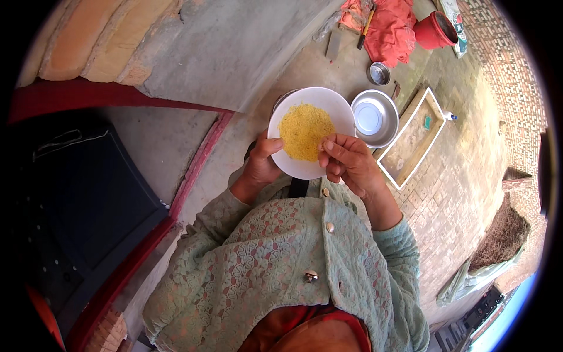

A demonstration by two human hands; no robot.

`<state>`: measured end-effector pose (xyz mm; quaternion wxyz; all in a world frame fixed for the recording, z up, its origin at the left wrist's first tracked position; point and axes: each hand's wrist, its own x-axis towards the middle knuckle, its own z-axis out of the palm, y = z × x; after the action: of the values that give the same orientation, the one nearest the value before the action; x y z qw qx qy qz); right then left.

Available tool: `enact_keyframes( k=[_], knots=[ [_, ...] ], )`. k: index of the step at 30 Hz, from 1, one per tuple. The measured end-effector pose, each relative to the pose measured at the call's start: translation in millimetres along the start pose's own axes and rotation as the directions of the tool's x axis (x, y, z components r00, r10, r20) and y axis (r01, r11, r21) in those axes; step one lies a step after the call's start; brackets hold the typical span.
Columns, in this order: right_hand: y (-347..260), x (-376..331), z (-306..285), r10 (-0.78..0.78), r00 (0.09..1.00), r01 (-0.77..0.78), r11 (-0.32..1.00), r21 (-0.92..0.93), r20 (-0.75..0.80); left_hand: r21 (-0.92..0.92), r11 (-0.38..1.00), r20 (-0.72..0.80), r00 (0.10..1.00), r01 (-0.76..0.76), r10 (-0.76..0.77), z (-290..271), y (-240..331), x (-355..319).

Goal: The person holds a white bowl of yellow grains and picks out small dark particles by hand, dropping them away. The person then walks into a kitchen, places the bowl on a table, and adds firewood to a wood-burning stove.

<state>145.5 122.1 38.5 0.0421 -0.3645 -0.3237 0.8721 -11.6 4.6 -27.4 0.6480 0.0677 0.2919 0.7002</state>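
A white bowl (296, 166) is held in front of my body, with a layer of small yellow grains (302, 130) in it. My left hand (262, 164) grips the bowl's left edge, thumb over the rim and the other fingers hidden beneath. Over the right part of the grains is my right hand (352, 161), its thumb and forefinger pinched together. Whatever lies between those fingertips is too small to make out. Just beyond the right hand, a metal basin (392, 120) stands on the ground with a white round dish (369, 118) inside it.
A small metal bowl (379, 74) stands past the basin. To the right lies a white-framed rectangular tray (434, 101). Farther off are red cloth (388, 35), a red bucket (431, 32) and a yellow-handled tool (368, 24). A red-edged doorway (199, 146) is at my left.
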Motion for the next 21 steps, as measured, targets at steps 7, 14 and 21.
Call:
enact_keyframes(
  k=[7, 14, 21],
  knots=[
    [3.1, 1.0, -5.2, -0.027, 1.0, 0.027, 1.0, -0.01, 0.002, 0.012, 1.0, -0.024, 1.0, -0.001, 0.002, 1.0, 0.5, -0.6],
    [4.1, 1.1, -7.6, -0.017, 1.0, 0.015, 0.994, 0.108, 0.01, -0.008, 1.0, -0.018, 1.0, -0.007, 0.007, -0.1, -1.4, 0.3],
    [0.2, -1.8, -13.5, -0.038, 0.999, 0.035, 0.988, 0.15, 0.017, -0.012, 0.999, -0.054, 0.997, -0.049, 0.048, -5.1, -2.7, -0.1]
  ],
)
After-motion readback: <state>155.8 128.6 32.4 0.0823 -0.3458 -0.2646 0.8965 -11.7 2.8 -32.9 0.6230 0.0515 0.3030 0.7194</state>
